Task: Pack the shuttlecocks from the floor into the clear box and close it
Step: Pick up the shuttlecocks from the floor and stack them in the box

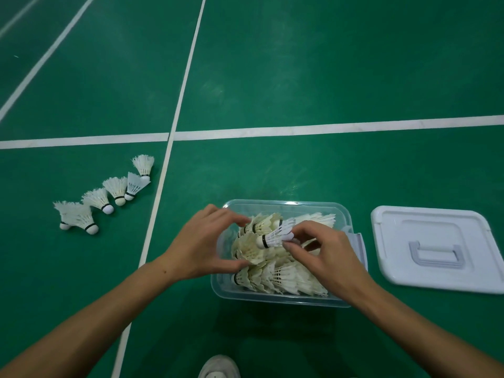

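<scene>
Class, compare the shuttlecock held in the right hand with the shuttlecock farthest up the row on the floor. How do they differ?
The held shuttlecock is over the clear box, pinched by the right hand; the floor shuttlecock rests untouched on the green court. The held one lies sideways, cork pointing left; the floor one has its cork towards the camera. The held one looks whiter. Both have feathers and a dark band by the cork.

1. I saw the court floor [300,64] as smooth green sheeting with a soft sheen, crossed by matt white painted lines [327,128].
2. The clear box [283,297] looked like glossy see-through plastic.
3. Its lid [433,248] was opaque, smooth white plastic with a pale grey moulded handle [436,253].
4. The shuttlecocks [106,199] showed frayed matt feathers, black bands and smooth white caps.
5. The shoe [218,368] looked like pale, matt fabric.
</scene>
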`<state>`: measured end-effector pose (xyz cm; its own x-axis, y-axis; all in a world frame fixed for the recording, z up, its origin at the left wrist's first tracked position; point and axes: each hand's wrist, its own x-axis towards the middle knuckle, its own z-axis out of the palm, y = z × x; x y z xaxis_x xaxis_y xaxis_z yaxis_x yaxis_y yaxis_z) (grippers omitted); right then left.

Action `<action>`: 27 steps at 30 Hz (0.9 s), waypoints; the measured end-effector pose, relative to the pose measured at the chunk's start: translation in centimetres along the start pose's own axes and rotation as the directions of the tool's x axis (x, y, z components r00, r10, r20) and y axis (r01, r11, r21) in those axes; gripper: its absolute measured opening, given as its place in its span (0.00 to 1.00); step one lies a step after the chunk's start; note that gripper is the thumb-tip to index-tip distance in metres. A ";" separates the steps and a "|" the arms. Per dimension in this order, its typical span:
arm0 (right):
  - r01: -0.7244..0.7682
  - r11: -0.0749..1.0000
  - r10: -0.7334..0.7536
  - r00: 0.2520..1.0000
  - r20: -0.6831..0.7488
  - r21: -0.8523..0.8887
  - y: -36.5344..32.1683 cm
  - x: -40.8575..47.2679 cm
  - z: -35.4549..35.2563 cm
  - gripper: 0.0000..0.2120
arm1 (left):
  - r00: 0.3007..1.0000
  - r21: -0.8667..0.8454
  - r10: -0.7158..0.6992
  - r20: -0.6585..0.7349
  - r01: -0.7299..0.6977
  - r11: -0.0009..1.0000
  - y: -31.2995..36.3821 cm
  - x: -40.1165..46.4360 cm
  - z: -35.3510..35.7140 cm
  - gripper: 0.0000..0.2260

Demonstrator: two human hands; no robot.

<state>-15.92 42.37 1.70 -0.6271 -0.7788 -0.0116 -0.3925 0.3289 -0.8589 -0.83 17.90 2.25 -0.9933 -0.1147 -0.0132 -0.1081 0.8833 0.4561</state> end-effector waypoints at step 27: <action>0.000 0.972 0.082 0.939 0.334 -0.237 0.4 2.0 2.7 0.08 | 0.991 0.175 -0.115 0.074 0.100 0.979 1.8 0.9 2.5 0.36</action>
<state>-15.49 39.51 -0.01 -0.3961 -0.8828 -0.2523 -0.5404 0.4463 -0.7133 -2.03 20.52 0.80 -0.9746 -0.1814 -0.1311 -0.2127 0.9332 0.2895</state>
